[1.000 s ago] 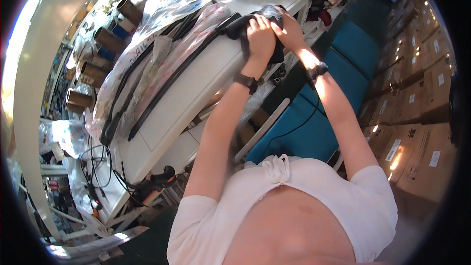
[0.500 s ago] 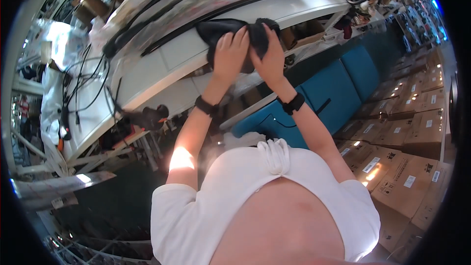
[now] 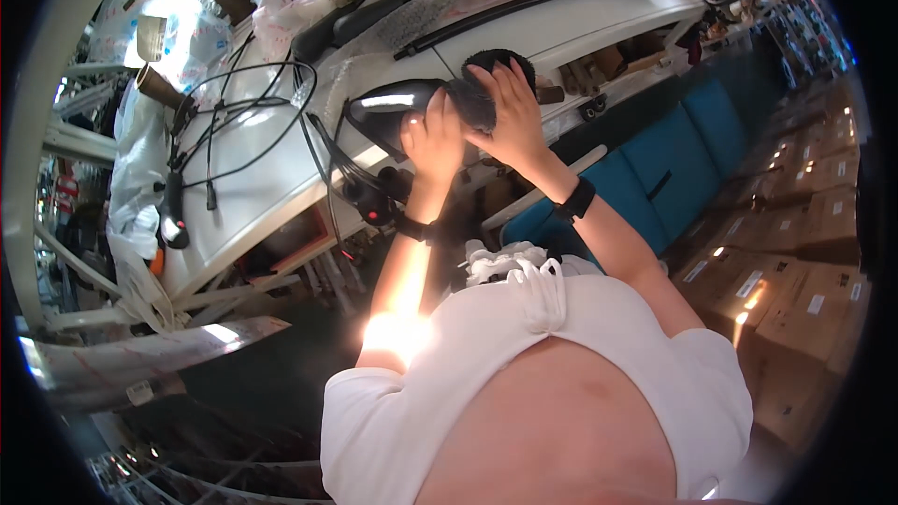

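Over the front edge of the white bench, both hands grip a black part. Its left end is a smooth, glossy tapered shell (image 3: pixel 383 110); the right end is a dark, fuzzy round piece (image 3: pixel 479 112). My left hand (image 3: pixel 436 145) is closed round the shell near the middle, fingers over its top. Across the fuzzy piece lies my right hand (image 3: pixel 514 122), its fingers bent over the upper side and thumb underneath. The undersides of the part are hidden by my palms. I cannot tell exactly what kind of part it is.
Long black tubes (image 3: pixel 533 11), some in clear wrap, lie along the bench (image 3: pixel 243 210). Black cables (image 3: pixel 220 117) and a black handle (image 3: pixel 172 210) with a red dot sit left. Below are blue padded panels (image 3: pixel 645 178); cardboard boxes (image 3: pixel 795 290) are stacked at right.
The view has shifted, so the bench shows further right. In my hands the black part has turned, bringing its shiny shell and fuzzy round end more into sight. Both hands still hold it.
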